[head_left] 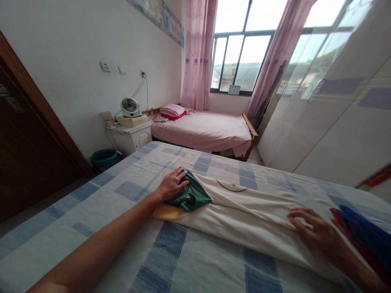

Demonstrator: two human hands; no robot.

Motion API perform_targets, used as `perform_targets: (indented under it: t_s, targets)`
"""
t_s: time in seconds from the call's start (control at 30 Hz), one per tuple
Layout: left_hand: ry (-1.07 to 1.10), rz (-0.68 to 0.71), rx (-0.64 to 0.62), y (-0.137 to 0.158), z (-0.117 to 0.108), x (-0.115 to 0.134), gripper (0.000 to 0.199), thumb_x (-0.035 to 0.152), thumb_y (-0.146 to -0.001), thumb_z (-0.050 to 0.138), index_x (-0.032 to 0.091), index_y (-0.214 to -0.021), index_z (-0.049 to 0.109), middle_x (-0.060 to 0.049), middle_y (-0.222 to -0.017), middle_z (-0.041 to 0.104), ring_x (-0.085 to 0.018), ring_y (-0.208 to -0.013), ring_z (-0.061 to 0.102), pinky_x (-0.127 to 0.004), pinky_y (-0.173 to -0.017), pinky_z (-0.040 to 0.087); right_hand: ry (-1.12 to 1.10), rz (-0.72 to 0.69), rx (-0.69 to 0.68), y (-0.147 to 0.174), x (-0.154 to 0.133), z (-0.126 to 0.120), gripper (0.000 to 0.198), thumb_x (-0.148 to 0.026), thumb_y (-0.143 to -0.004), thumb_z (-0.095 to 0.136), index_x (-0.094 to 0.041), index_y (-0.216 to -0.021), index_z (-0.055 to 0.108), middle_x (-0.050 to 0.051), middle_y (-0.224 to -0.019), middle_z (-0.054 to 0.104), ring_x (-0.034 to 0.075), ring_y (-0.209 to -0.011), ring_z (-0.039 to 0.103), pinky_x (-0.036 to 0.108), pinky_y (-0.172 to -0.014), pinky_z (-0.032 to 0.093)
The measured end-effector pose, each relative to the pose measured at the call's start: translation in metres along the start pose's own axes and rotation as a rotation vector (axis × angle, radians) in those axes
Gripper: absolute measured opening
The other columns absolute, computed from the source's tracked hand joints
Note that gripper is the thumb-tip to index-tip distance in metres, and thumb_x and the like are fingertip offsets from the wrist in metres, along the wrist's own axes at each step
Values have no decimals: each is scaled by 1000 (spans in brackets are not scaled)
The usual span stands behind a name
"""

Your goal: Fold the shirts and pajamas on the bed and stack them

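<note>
A cream garment (244, 207), folded into a long strip, lies across the bed with a green section (197, 191) and a yellow patch (169, 212) at its left end. My left hand (173, 184) rests flat on the green section, fingers spread. Over the garment's right part is my right hand (317, 232), its fingers loosely bent and apart; whether the fingertips touch the cloth I cannot make out. Part of a curved green line shows on the cream cloth near its far edge.
Blue and red folded cloths (363, 228) lie at the right, beside my right forearm. The blue-and-white checked bed (128, 228) fills the foreground. Beyond it are a pink bed (207, 126), a nightstand (131, 138) with a fan (130, 106), and a bin (105, 158). White wardrobes (330, 134) line the right.
</note>
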State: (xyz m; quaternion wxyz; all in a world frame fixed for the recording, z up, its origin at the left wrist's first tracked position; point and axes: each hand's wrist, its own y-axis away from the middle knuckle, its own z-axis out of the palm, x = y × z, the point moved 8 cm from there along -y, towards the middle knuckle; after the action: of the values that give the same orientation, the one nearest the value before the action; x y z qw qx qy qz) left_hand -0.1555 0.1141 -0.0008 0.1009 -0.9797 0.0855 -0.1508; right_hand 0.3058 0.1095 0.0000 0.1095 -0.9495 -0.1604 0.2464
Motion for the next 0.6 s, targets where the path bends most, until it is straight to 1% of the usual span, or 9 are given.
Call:
perform_targets:
  t_s: [0.07, 0.17, 0.23, 0.3, 0.37, 0.43, 0.5, 0.57, 0.6]
  targets:
    - [26, 133, -9, 20, -10, 20, 49, 43, -87, 49, 20, -131, 52, -11, -147, 38, -28, -138, 28, -46, -112, 24, 15, 10, -21, 18, -3, 7, 29, -52, -77, 52, -27, -79, 67, 6, -102, 66, 25, -95, 63, 36, -84, 50]
    - [144, 305, -75, 55, -16, 49, 37, 34, -85, 56, 22, -119, 61, -9, -135, 52, -25, -126, 45, -38, -107, 35, 58, 39, 89, 37, 3, 7, 30, -51, -78, 50, -26, -81, 66, 7, -104, 65, 25, -93, 63, 39, -84, 50]
    - [220, 347, -84, 72, -18, 62, 27, 24, -85, 52, 22, -109, 66, -7, -120, 61, -20, -114, 55, -32, -100, 41, 85, 24, 135, 41, 3, 7, 28, -49, -78, 49, -25, -82, 64, 7, -103, 65, 26, -94, 63, 42, -86, 49]
    - [247, 374, -57, 81, -21, 72, 27, 13, -83, 48, 22, -98, 69, -6, -111, 65, -18, -104, 58, -30, -95, 44, 106, 6, 155, 40, 1, 8, 26, -46, -78, 48, -24, -82, 63, 8, -102, 65, 27, -95, 62, 44, -87, 47]
    - [245, 400, -71, 84, -23, 79, 29, 6, -77, 47, 21, -86, 70, -4, -100, 68, -17, -96, 60, -28, -89, 45, 110, -5, 166, 38, -4, 9, 25, -44, -79, 48, -24, -82, 62, 8, -100, 66, 27, -94, 61, 44, -87, 47]
    - [258, 326, -95, 79, -26, 74, 27, 6, -73, 48, 20, -78, 70, -3, -89, 69, -16, -85, 62, -25, -80, 47, 108, -11, 169, 38, -7, 9, 25, -42, -79, 47, -23, -82, 62, 8, -100, 66, 26, -94, 62, 43, -87, 47]
    - [269, 126, -60, 66, -33, 54, 23, 10, -74, 49, 20, -78, 70, -2, -83, 70, -15, -78, 63, -22, -73, 46, 109, -17, 168, 39, -9, 9, 24, -41, -80, 47, -23, -83, 62, 8, -100, 66, 25, -94, 62, 41, -87, 46]
    - [247, -99, 21, 55, -42, 25, 23, 16, -77, 49, 19, -85, 71, -2, -82, 71, -15, -76, 64, -22, -70, 46, 118, -17, 171, 41, -9, 8, 24, -41, -80, 46, -23, -84, 61, 8, -101, 66, 25, -95, 62, 41, -88, 46]
    - [225, -181, 55, 51, -44, 12, 23, 19, -79, 49, 18, -86, 71, -4, -82, 71, -16, -76, 64, -23, -70, 45, 124, -14, 168, 40, -9, 7, 25, -41, -80, 46, -23, -84, 62, 8, -101, 66, 25, -94, 62, 40, -87, 46]
